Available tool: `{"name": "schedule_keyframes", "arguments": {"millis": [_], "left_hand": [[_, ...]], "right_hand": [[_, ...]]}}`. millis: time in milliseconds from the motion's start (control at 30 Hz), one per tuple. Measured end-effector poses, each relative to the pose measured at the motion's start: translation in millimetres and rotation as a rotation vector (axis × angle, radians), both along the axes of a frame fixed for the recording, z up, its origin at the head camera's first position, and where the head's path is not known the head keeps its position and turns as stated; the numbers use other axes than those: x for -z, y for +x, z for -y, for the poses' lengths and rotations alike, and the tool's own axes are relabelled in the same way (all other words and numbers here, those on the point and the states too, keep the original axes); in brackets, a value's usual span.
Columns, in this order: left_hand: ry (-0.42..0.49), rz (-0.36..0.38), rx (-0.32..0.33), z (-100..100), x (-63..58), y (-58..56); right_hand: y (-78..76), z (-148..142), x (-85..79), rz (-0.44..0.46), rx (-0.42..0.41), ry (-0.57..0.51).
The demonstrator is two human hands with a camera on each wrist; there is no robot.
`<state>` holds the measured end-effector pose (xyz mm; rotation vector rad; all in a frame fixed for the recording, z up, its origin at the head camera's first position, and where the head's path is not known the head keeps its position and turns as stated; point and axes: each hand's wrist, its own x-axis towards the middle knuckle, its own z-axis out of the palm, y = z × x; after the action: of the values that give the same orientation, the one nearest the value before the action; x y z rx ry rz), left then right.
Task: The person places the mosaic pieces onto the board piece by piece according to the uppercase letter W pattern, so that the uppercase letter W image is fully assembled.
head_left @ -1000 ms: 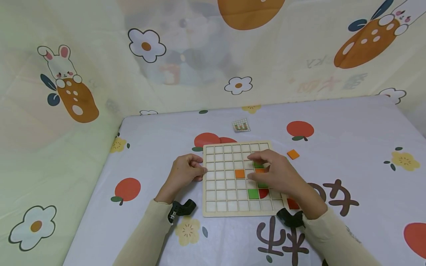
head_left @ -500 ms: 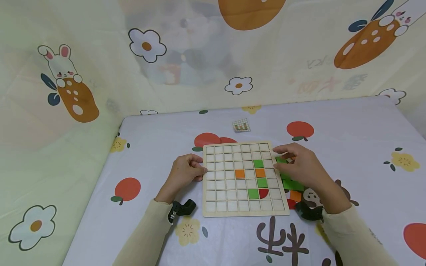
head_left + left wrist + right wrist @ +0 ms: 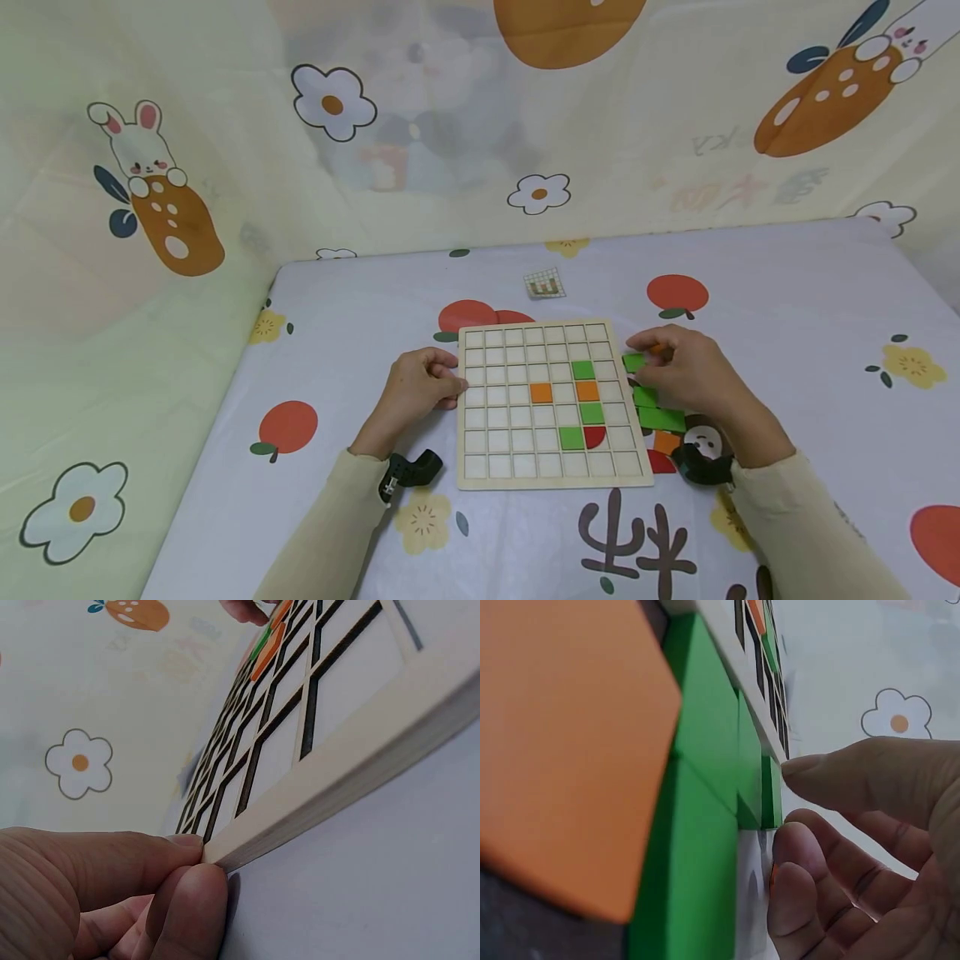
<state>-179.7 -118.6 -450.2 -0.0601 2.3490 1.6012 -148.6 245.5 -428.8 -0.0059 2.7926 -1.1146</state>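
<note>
Piece-picking seems to be the step in hand; my right grip (image 3: 686, 371) is over the loose stock just beyond the right side of the gridded board (image 3: 555, 483); thumb and fingertips stand apart, with nothing that I can see pinched between them; an orange tile (image 3: 658, 350) shows partly under my fingers, and whether I touch it I cannot tell; a small green tile (image 3: 773, 795) lies right by my thumb tip.

My left grip (image 3: 416, 387) pinches the board at its left edge, thumb on the rim's top and a finger against its side; this should steady the frame while the other side works.

On the board, coloured pieces sit in some cells towards the right, a red rounded one (image 3: 594, 437) among them; most cells hold none, so I judge the filling only partly done; a small gridded card (image 3: 544, 283) lies on the counter (image 3: 360, 308) beyond the far edge, its pattern too small for me to read.

Next, I judge, my fingertips need to narrow on one tile's sides and lift it clear without nudging its close-packed neighbours; then it wants carrying back and setting squarely inside a cell.
</note>
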Motion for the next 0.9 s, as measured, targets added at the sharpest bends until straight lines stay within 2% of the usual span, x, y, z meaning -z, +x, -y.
{"name": "schedule_keyframes", "arguments": {"millis": [500,900], "left_hand": [[-0.007,0.004,0.001,-0.5,-0.6,-0.4],[-0.005,0.011,-0.003,-1.3,-1.6,-0.1]], "right_hand": [[-7.1,-0.4,1.1,0.007,-0.021,0.061],[-9.7,2.6,-3.9,0.053,-0.05,0.119]]}}
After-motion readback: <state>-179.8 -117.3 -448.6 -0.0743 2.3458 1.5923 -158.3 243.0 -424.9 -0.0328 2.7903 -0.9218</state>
